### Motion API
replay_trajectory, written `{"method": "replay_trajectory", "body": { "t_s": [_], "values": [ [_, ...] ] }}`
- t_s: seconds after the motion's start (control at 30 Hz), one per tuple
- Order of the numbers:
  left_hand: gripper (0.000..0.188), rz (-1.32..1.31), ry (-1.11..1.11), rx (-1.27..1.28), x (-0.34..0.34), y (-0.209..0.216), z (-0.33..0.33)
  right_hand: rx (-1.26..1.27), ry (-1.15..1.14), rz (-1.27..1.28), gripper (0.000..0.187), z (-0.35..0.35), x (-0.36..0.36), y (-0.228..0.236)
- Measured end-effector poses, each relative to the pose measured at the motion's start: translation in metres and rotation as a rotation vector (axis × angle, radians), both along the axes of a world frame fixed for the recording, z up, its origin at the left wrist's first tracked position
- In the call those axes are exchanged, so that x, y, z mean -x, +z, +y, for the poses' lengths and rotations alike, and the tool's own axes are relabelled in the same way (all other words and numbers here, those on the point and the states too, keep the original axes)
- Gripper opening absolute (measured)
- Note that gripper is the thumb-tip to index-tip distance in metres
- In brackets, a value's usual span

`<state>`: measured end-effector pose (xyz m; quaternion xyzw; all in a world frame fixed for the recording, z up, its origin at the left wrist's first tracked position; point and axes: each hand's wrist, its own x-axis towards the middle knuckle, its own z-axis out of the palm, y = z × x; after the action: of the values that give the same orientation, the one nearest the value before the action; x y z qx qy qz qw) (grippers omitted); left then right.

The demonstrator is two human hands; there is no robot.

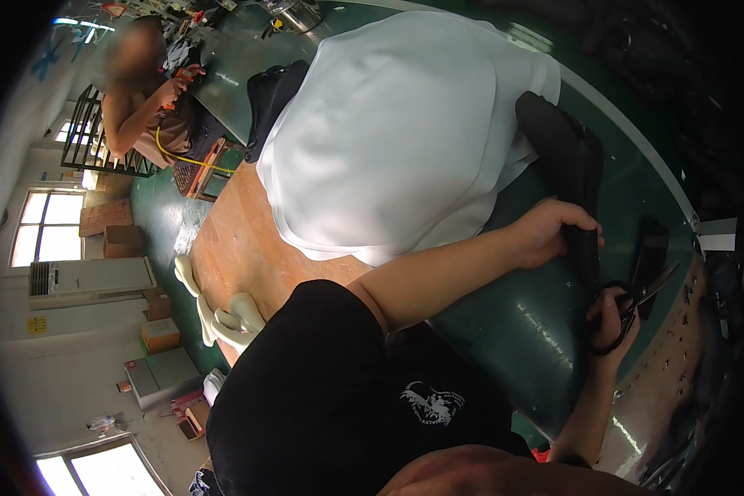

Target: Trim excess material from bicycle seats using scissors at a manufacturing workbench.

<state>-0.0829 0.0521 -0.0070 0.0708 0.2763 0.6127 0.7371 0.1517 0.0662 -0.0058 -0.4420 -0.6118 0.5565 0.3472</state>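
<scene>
My left hand [554,231] is closed around the lower part of a dark boot-shaped piece [566,149] at the right of the table. The piece's upper end leans against a large stack of white sheets [388,132]. Just below, my right hand [612,322] has its fingers in the black handles of a pair of scissors [636,302]. The scissor blades are spread and point away to the upper right, apart from the left hand. Beside them lies a dark flat object [651,248].
The green tabletop [521,331] adjoins a wooden board [231,223]. Pale curved pieces [244,312] lie at its left edge. Another black piece [273,99] sits behind the white stack. At the far left, a seated person [153,116] holds an orange tool with a yellow hose.
</scene>
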Motion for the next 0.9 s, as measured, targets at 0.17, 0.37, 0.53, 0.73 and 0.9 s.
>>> {"method": "replay_trajectory", "body": {
  "t_s": [0.17,0.37,0.53,0.73,0.9],
  "values": [
    [0.021,0.007,-0.005,0.001,-0.003,-0.003,0.004,-0.034,0.012,-0.005,0.028,0.003,-0.004,-0.001],
    [0.027,0.017,-0.032,-0.038,0.0,-0.009,0.001,-0.017,0.026,-0.01,0.027,0.0,-0.001,0.002],
    [0.027,0.034,-0.031,-0.04,-0.003,-0.01,0.002,-0.018,0.019,0.009,0.026,0.0,-0.003,0.001],
    [0.019,0.0,-0.009,-0.026,-0.003,-0.006,0.003,-0.035,0.004,-0.025,0.031,0.0,-0.001,0.0],
    [0.019,-0.001,-0.003,-0.01,-0.002,-0.003,0.002,-0.008,0.004,0.003,0.026,0.001,-0.001,-0.001]
  ]
}}
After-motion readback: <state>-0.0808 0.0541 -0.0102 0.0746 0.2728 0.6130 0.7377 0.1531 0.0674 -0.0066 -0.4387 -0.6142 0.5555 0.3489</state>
